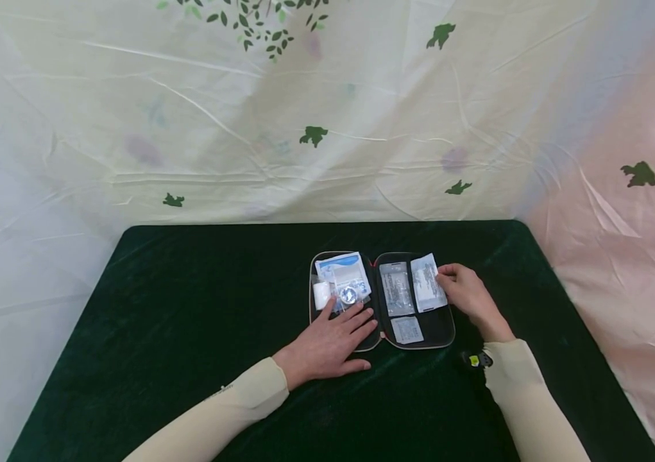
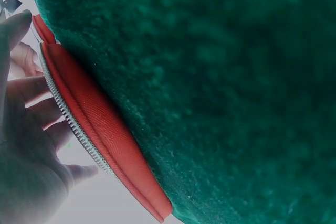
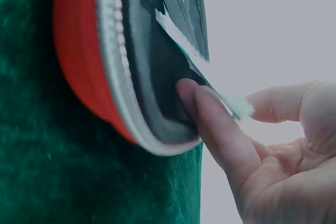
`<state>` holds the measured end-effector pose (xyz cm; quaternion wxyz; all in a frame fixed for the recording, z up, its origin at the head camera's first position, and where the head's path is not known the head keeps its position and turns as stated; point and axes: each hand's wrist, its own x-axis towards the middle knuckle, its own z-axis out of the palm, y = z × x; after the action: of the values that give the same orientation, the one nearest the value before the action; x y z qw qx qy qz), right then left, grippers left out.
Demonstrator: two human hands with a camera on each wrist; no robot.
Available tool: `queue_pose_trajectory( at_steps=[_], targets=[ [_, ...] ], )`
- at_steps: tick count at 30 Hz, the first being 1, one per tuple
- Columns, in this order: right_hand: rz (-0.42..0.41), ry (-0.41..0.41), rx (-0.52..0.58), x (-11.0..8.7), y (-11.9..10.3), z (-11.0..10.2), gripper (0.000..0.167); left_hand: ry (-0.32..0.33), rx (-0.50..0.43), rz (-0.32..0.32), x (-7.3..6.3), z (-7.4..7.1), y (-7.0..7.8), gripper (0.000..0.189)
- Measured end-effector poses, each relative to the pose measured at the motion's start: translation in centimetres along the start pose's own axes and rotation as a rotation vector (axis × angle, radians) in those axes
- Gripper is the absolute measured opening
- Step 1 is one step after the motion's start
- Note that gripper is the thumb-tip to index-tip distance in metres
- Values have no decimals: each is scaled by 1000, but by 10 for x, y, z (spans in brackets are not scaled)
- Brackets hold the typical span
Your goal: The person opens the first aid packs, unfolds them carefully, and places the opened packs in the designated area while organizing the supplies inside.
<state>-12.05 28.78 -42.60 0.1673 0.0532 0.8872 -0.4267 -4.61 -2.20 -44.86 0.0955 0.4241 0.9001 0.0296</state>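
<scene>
A zippered case (image 1: 438, 330), black inside and red outside, lies unfolded on the dark green cloth. My right hand (image 1: 468, 294) pinches the edge of a white printed packet (image 1: 428, 282) at the case's right half; the right wrist view shows this packet (image 3: 181, 38) edge-on between thumb and fingers. Over the left half, my left hand (image 1: 330, 345) lies spread with straight fingers near a round silvery item (image 1: 348, 295) in clear wrapping. A white roll (image 1: 322, 295) and a blue-and-white packet (image 1: 341, 264) are beside it. The left palm hides the lower part of that half.
Straps in the right half hold a clear-wrapped packet (image 1: 396, 289); a small square packet (image 1: 407, 330) lies below it. The green-covered table (image 1: 188, 308) extends widely to the left. A pale curtain (image 1: 362, 179) with leaf prints hangs behind the table's back edge.
</scene>
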Motion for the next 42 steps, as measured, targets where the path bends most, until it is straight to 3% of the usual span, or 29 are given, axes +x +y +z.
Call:
queue_pose_trajectory(
  at_steps=[5,10,24,30,37,42],
  targets=[
    [0,-6,8,2,-2,6,53,6,3,2,0,0,0,77],
    [-12,19,29,2,-3,10,50,6,4,1,0,0,0,77],
    [-23,31,183,1,-2,12,51,-3,11,2,0,-1,1,78],
    [-14,43,160,2,-5,10,50,-4,11,-1,0,-1,0,78],
    [-26,99,60,4,-3,16,48,-7,6,-3,0,-2,1,78],
    [-22,84,76,5,-3,18,49,-9,5,-3,0,-2,1,77]
  ],
)
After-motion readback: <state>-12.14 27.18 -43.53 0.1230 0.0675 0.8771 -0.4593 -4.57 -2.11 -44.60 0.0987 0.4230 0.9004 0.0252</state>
